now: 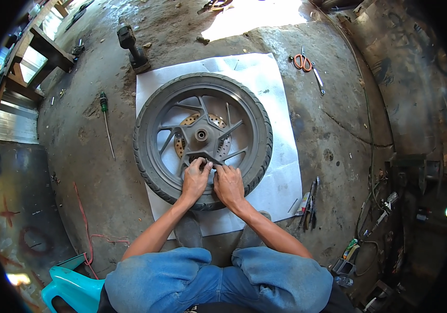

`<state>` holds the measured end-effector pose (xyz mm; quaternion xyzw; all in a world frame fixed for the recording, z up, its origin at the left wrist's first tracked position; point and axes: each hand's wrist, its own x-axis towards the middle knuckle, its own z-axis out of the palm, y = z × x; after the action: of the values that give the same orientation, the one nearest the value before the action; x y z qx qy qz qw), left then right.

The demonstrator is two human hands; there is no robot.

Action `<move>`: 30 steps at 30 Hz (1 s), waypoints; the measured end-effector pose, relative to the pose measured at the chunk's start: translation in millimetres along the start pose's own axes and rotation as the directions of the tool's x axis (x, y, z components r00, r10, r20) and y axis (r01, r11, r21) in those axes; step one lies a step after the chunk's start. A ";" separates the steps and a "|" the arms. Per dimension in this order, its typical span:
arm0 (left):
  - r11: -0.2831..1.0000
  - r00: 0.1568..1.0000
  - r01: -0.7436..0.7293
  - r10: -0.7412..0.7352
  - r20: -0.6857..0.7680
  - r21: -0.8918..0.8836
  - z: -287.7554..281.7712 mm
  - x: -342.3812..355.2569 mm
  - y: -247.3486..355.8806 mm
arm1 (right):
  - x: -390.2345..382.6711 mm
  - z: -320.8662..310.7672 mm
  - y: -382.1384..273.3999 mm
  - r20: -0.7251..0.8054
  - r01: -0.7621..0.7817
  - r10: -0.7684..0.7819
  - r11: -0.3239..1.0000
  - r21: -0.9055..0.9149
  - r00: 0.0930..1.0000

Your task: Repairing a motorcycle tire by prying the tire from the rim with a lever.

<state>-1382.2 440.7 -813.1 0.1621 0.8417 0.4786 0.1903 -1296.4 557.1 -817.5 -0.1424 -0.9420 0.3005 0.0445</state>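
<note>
A motorcycle wheel (259, 124) with a black tyre and grey spokes lies flat in front of me. Through the spokes shows a drilled brake disc (224, 145), and the hub (201, 135) faces up. My left hand (195, 181) is over the wheel's near side, its fingertips pinched around something small and dark just below the hub. Close beside it, my right hand (229, 184) has its fingers bent in toward the same spot. What the fingertips hold is too small and too covered to name.
Under the wheel is a white sheet (284, 156). A cordless drill (132, 49) and a screwdriver (104, 117) lie left; orange-handled scissors (302, 61) and a wrench (318, 78) lie right. Several slim tools (311, 203) are near my right knee. A turquoise plastic object (72, 289) stands lower left.
</note>
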 end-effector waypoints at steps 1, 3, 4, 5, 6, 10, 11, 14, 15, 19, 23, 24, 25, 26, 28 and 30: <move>1.000 1.000 0.001 -0.001 -0.003 0.002 -0.5 -0.2 -0.7 | -0.5 0.9 -1.6 0.000 0.003 -0.003 1.000 0.003 1.000; 0.999 1.000 -0.002 0.002 0.000 0.035 0.9 -1.1 0.4 | -1.4 -2.2 -4.4 -0.060 0.022 -0.023 1.000 -0.018 0.998; 0.999 1.000 -0.002 0.002 -0.003 0.036 1.3 -1.3 0.2 | -1.0 -3.2 -5.0 -0.059 0.025 -0.026 1.000 -0.018 0.998; 0.999 1.000 -0.011 0.012 -0.008 0.046 1.8 -1.3 -0.7 | -0.7 -3.7 -5.1 -0.057 0.015 -0.017 0.999 -0.040 0.998; 0.998 1.000 -0.020 0.021 -0.012 0.057 2.2 -1.1 -1.6 | 0.0 -4.2 -4.9 -0.056 0.004 -0.008 0.998 -0.062 0.998; 0.999 0.999 -0.024 0.025 -0.037 0.032 2.4 -1.2 -7.1 | 1.2 -5.3 -3.4 0.050 0.010 -0.009 1.000 -0.010 0.999; 0.999 0.999 -0.027 0.029 -0.041 0.042 3.2 -1.4 -7.1 | 0.1 -6.1 -3.5 0.021 0.021 -0.021 1.000 -0.004 1.000; 0.998 0.999 -0.029 0.031 -0.043 0.053 4.0 -1.2 -6.3 | 0.8 -5.1 -7.5 -0.061 0.019 -0.019 1.000 -0.007 0.998; 0.998 0.999 -0.030 0.032 -0.038 0.055 4.1 -1.4 -4.8 | 1.3 -5.5 -8.6 -0.115 0.004 -0.006 1.000 -0.016 0.993; 1.000 1.000 -0.007 0.008 -0.022 0.018 3.9 -1.5 -2.7 | 3.1 -1.4 1.3 -0.028 -0.023 0.024 0.999 0.040 0.999; 0.998 0.999 -0.032 0.034 -0.028 0.051 3.7 -1.5 -8.5 | 2.5 -1.6 -2.1 -0.020 0.016 -0.015 1.000 0.023 1.000; 0.997 0.999 -0.036 0.037 -0.024 0.064 3.7 -1.9 -8.5 | 2.1 -1.8 -3.4 -0.046 0.019 -0.019 1.000 -0.003 0.999; 0.997 0.999 -0.035 0.036 -0.026 0.065 4.0 -2.3 -8.4 | 2.1 -2.6 -3.8 -0.045 0.020 -0.021 1.000 -0.002 0.999; 0.999 0.999 -0.028 0.029 -0.029 0.044 3.6 -2.0 -5.3 | 2.4 -3.9 -4.0 -0.057 0.002 -0.002 1.000 -0.007 0.998; 0.999 0.999 -0.022 0.023 -0.031 0.023 4.2 -1.7 -2.5 | 3.2 -5.6 -2.6 -0.070 -0.017 0.016 1.000 -0.012 0.997; 0.999 0.999 -0.023 0.024 -0.038 0.027 4.1 -1.7 -2.6 | 4.3 -3.9 1.8 0.003 -0.006 0.006 0.999 0.035 1.000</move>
<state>-1379.1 441.7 -817.0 0.1654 0.8496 0.4726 0.1660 -1299.4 561.9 -815.4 -0.1441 -0.9362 0.3174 0.0445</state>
